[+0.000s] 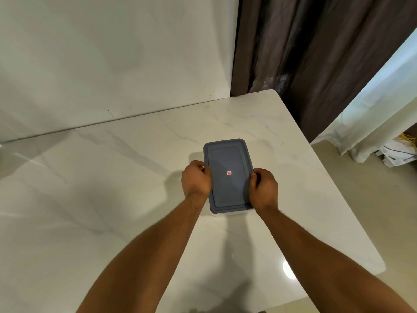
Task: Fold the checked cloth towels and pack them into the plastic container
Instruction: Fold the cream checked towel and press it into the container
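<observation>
A plastic container stands on the white marble table with its grey-blue lid [228, 161] on top; a small round red sticker [228, 173] marks the lid's middle. Only a thin pale strip of the container body [225, 213] shows below the lid's near edge. My left hand [195, 179] grips the lid's left long edge, fingers curled over the rim. My right hand [264, 188] grips the right long edge the same way. No checked towels are visible; the lid hides the inside of the container.
The marble table [112, 188] meets a white wall [101, 53] at the back. Its right edge runs diagonally close to the container. Dark brown curtains [316, 53] and a white curtain [372, 123] hang beyond it, with clutter on the floor [397, 152].
</observation>
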